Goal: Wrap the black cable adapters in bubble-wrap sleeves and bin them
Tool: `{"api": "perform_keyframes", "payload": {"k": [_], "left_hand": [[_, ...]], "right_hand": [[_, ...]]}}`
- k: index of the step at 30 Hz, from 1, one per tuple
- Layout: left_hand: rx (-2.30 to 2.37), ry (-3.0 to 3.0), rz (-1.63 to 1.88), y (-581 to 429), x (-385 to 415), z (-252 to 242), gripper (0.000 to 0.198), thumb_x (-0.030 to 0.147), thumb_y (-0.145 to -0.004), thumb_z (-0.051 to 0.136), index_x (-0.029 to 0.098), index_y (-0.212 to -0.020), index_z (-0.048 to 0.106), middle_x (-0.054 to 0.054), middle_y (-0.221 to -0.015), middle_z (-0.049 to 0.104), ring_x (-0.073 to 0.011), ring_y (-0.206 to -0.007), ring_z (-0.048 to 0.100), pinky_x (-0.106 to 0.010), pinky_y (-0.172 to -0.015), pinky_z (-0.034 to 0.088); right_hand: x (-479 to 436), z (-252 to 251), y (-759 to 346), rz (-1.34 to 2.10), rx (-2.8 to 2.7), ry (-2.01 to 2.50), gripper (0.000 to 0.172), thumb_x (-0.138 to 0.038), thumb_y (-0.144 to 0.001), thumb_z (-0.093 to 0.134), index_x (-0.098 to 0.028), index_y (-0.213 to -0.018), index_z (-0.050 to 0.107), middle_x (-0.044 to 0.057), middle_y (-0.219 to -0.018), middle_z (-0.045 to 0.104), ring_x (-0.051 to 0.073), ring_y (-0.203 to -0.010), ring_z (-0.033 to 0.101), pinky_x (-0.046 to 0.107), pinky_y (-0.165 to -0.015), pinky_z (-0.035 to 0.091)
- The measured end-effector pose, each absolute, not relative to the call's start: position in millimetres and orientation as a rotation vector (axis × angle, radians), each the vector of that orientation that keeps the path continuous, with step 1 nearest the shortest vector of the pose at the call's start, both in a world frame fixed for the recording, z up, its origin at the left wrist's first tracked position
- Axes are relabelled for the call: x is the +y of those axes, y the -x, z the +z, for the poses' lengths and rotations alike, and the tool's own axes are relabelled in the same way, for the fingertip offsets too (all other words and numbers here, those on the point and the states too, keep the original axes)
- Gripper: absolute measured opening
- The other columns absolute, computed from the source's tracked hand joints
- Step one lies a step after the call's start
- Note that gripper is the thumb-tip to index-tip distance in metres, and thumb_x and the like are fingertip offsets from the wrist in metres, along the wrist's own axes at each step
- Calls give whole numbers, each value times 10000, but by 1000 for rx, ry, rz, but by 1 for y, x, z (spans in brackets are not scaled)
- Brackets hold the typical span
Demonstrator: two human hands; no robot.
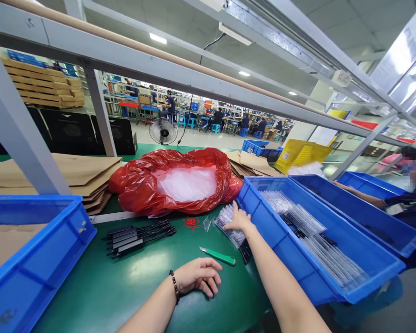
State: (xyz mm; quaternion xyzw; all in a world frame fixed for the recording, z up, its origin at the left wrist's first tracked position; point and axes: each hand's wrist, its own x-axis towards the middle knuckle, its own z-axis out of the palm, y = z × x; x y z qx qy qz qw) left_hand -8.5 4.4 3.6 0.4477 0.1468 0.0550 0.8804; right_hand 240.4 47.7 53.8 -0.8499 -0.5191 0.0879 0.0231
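Note:
My left hand (199, 276), with a beaded bracelet at the wrist, hovers over or rests on the green tabletop (125, 286), fingers loosely curled and apart. Just beyond it lies a green utility knife (218, 255). My right hand (240, 219) reaches over a clear plastic-wrapped bundle (230, 227) with black ends, its fingers spread; whether they touch the wrap I cannot tell. Small red rings (192, 223) sit in a loose pile, with a small clear plastic piece (207, 224) beside them. Several black rod-like parts (138, 237) lie in a row on the left.
A red plastic bag (135, 185) with white sheets inside stands behind the parts. A blue bin (284, 249) with wrapped bundles flanks my right arm; another blue bin (55, 259) is at left. Cardboard sheets (72, 171) are stacked behind. A co-worker (412, 199) is at far right.

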Motion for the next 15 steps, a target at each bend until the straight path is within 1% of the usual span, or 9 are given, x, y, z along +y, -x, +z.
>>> {"api": "perform_keyframes", "payload": {"k": [4, 8, 10, 15], "left_hand": [[309, -934, 119, 8, 8, 1, 339, 294, -686, 672, 134, -958, 549, -75, -806, 638, -176, -672, 638, -280, -569, 499], [311, -949, 124, 9, 9, 0, 334, 287, -695, 666, 131, -965, 548, -80, -818, 640, -181, -679, 640, -284, -574, 497], [313, -950, 124, 9, 9, 0, 333, 289, -689, 671, 132, -958, 550, -77, -810, 640, -181, -674, 640, -287, -576, 496], [310, -957, 126, 9, 8, 1, 347, 305, -672, 684, 139, -946, 551, -71, -797, 640, -183, -670, 638, -294, -584, 493]], "right_hand": [[37, 49, -228, 444, -1789, 2463, 1302, -493, -429, 765, -226, -1399, -62, 195, -1285, 353, 324, -1069, 503, 383, -843, 360], [36, 52, -220, 426, -1844, 2495, 1370, -528, -360, 783, -229, -1399, -58, 194, -1257, 383, 356, -1087, 479, 407, -854, 347], [37, 52, -216, 391, -1868, 2501, 1377, -514, -351, 788, -229, -1399, -59, 193, -1245, 398, 361, -1096, 468, 418, -858, 339], [32, 49, -209, 301, -1918, 2426, 1257, -431, -458, 750, -213, -1403, -49, 173, -1201, 441, 329, -1060, 496, 382, -831, 353]]}}
